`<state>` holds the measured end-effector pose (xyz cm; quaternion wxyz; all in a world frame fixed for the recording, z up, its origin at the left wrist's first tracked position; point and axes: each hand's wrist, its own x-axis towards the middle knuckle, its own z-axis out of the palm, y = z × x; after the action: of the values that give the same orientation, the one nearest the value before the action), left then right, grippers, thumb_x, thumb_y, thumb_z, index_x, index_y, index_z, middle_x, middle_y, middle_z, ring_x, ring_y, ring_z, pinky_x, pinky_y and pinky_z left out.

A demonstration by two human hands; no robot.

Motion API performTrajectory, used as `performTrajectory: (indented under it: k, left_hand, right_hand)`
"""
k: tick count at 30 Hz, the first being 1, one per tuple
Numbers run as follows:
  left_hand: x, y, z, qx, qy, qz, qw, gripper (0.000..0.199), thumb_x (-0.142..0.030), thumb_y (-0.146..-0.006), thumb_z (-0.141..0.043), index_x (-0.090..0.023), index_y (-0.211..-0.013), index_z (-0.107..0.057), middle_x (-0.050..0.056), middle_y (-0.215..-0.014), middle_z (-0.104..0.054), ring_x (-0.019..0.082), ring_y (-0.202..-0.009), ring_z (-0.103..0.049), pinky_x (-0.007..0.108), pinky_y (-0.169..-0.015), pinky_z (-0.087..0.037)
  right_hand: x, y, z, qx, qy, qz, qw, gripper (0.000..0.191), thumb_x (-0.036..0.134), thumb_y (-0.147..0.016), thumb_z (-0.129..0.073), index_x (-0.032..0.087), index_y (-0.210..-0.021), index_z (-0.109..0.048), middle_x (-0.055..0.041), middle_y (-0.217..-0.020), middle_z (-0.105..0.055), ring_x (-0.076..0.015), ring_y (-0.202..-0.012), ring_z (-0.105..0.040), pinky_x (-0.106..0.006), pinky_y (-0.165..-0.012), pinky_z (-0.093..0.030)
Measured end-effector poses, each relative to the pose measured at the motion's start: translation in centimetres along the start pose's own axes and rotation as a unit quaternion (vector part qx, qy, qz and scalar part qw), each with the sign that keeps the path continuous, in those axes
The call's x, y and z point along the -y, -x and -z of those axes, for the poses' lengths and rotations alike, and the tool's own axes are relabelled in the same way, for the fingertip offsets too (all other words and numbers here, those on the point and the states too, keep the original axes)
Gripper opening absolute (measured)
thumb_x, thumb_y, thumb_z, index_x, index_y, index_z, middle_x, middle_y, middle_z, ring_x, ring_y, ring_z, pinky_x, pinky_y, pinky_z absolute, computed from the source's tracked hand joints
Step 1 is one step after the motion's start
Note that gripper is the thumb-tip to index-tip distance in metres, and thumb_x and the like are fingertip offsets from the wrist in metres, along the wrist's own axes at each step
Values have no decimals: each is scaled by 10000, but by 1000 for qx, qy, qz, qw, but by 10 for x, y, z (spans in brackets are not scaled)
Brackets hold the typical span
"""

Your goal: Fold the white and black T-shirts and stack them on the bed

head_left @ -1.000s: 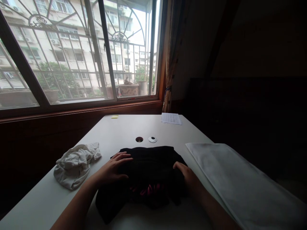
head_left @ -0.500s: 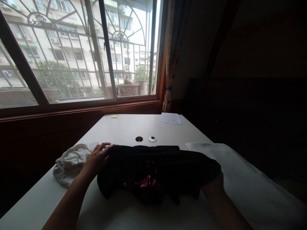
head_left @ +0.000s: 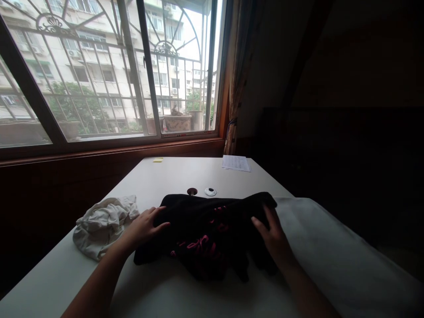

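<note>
Head view: a wide sliding window (head_left: 145,66) fills the upper left, with metal bars, plant pots and a pale apartment building showing through it, and a tied curtain (head_left: 233,106) hangs at its right side. Below it stands a white desk (head_left: 179,176), its far end toward the window sill. On the right of the desk lies a large whitish sheet (head_left: 324,238), spread flat and running toward the lower right corner. Front and center on the desk is a black garment (head_left: 198,221), bunched across its width, with a pink print (head_left: 202,245) on its near part and loose folds drooping along its near edge; its right end hides part of the sheet's left edge. To the left, a crumpled white cloth (head_left: 102,225) lies in a heap. The two hands are well apart, one at each end of the garment: the left hand (head_left: 145,223) rests on its upper left part, just beside the white cloth, with thumb and fingers spread, while the right hand (head_left: 273,234) is at its right end, thumb and forefinger apart and the other fingers lost in shadow. Whether either one pinches the fabric I cannot tell. Beyond the garment are some printed papers (head_left: 236,163) at the far right, a white ring (head_left: 210,191), a round hole (head_left: 192,191) beside it, and yellow sticky notes (head_left: 158,160) at the far left.
</note>
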<state>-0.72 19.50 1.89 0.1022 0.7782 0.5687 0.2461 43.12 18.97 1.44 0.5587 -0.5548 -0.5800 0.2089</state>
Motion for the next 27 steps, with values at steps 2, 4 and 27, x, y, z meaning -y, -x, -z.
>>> performTrajectory:
  k: [2, 4, 27]
  left_hand:
    - [6, 1, -5, 18, 32, -21, 999, 627, -514, -871, -656, -281, -1439, -530, 110, -1303, -646, 324, -1207, -607, 469, -1037, -479]
    - [14, 0, -7, 25, 82, -37, 996, 642, -433, -865, -672, -274, -1464, -505, 115, -1331, -641, 324, -1232, -595, 487, -1063, -463]
    - [-60, 11, 19, -50, 609, 51, 790, 465, -359, -819, -785, -279, -1255, -643, 49, -1209, -709, 265, -1042, -686, 321, -837, -562]
  right_hand:
    - [-9, 1, -5, 54, 97, 52, 993, 525, 445, -876, -610, 290, -1377, -604, -54, -1527, -476, -301, -1456, -373, -505, -1224, -283]
    - [-14, 3, -9, 84, 141, 85, 983, 365, 419, -901, -570, 277, -1204, -715, -68, -1464, -519, -306, -1386, -458, -510, -1172, -364]
    - [91, 20, -107, 299, 165, 307, 888, 981, 321, -767, -800, 328, -1589, -264, -117, -1624, -336, -387, -1414, -396, -545, -1046, -466]
